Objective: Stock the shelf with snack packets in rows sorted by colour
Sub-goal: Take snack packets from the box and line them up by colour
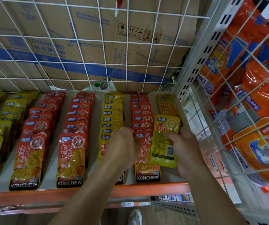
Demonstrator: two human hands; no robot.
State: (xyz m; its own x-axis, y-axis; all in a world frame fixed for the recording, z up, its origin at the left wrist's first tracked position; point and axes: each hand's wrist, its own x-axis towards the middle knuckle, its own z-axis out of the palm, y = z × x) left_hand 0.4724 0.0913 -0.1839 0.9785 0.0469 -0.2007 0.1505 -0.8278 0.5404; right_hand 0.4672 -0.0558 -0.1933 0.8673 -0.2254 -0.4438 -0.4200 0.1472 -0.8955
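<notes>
Arms stretch forward over the shelf [49, 194]. Right grip [185, 148] curls round a yellow packet [160, 143], held up over the end row [166, 104] — left grip [124, 142] rests knuckles-up by the red row [141, 114]. Its fingers are hidden, so open or closed, can't tell.

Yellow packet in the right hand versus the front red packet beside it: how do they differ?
The yellow packet is pinched in the right hand; the red packet lies in its row. The yellow packet shows a barcode; the red packet a food picture. Both read KONCHEW.

packets [75, 159] in rows on shelf [52, 169]
</notes>
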